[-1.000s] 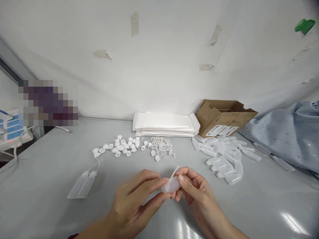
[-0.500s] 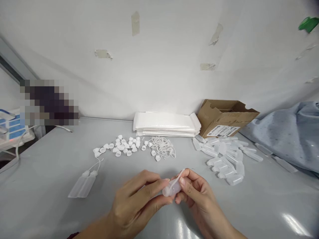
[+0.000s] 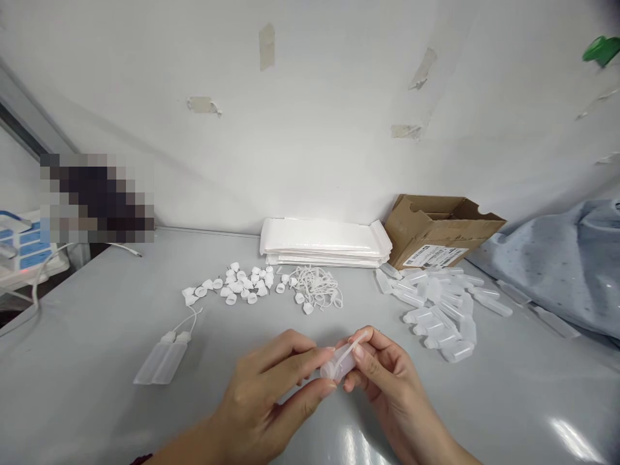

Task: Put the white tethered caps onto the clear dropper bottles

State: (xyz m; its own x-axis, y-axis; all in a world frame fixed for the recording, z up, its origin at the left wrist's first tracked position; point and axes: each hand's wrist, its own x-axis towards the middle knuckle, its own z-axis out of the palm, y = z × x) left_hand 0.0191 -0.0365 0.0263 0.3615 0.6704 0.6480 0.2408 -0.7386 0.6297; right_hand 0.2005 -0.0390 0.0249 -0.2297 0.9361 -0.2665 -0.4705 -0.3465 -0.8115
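Observation:
A small translucent plastic bottle (image 3: 343,367) lies tilted between my two hands, its neck toward the left. My left hand (image 3: 271,394) pinches around the neck end with thumb and fingers. With its fingers closed on the body, my right hand (image 3: 390,381) also presses a thin white strap (image 3: 357,341) under the thumb; the strap loops round the neck. Small white caps (image 3: 239,284) lie scattered beyond my hands, beside a tangle of white straps (image 3: 317,287). Two bottles (image 3: 162,361) with caps and straps lie side by side on the left.
Several uncapped bottles (image 3: 443,310) are heaped at the right, before an open cardboard box (image 3: 440,229). White padded envelopes (image 3: 324,239) are stacked against the wall. A bluish-grey cloth (image 3: 562,258) bulges at the far right. A cable (image 3: 126,248) ends at the table's left back.
The bottle and both hands have shifted slightly right. My right hand has drawn the strap's free end a little to the right. The left fingers stay at the neck.

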